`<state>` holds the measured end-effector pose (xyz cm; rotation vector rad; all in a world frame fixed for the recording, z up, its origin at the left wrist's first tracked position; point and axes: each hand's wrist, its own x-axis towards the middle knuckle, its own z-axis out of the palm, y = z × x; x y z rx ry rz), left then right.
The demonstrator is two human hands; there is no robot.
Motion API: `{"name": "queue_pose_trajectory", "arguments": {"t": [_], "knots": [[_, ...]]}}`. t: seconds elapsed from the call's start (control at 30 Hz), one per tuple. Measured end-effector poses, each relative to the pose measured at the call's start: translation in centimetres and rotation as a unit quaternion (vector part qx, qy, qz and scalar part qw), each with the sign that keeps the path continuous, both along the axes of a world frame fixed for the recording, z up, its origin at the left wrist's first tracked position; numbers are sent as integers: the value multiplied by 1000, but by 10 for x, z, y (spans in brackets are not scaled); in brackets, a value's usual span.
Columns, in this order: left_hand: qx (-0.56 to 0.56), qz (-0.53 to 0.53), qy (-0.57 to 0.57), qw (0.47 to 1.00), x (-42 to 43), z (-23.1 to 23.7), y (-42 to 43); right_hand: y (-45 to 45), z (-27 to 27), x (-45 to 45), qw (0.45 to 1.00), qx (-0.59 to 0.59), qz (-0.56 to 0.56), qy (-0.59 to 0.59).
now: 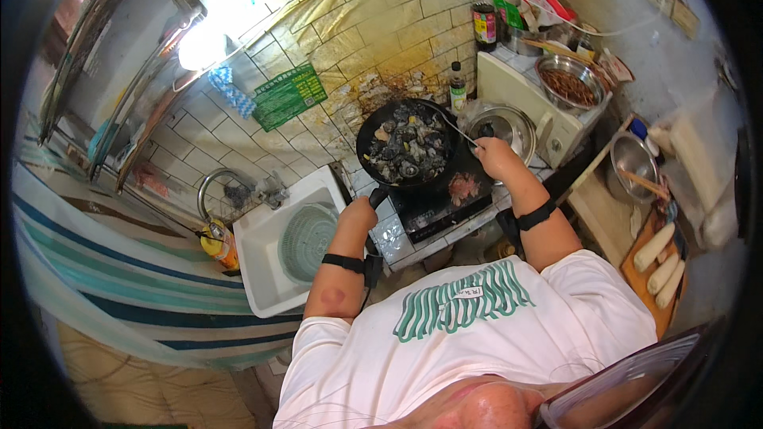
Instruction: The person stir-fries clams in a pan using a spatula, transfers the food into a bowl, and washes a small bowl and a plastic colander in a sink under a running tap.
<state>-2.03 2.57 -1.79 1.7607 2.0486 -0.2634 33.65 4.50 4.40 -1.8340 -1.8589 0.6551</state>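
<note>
My left hand (357,214) grips the black handle (377,197) of a dark wok (368,170). The wok stands on a black, flat-topped cooker (429,208) against the tiled wall. Dark, cut chunks of food (408,146) fill the wok, with a few yellow bits among them. In my right hand (499,158) is a thin metal cooking utensil (460,129), its far end inside the wok among the chunks. Its tip cannot be made out. Close behind my right hand lies a round shiny metal lid (517,125) with a black knob.
To the left is a white sink (253,268) with a green plastic colander (307,238) and a curved faucet (205,190). A sauce bottle (457,89) stands behind the lid. On the right are a steel bowl (569,80), another bowl (632,161) and peeled white root vegetables (654,247) on a board.
</note>
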Motion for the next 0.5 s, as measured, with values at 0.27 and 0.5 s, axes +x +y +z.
{"name": "queue_pose_trajectory", "arguments": {"t": [0.27, 0.5], "knots": [[42, 51, 35, 997, 16, 13, -14, 69, -25, 33, 997, 0, 69, -21], [83, 81, 59, 992, 23, 9, -21, 131, -36, 21, 981, 30, 162, -103]]}}
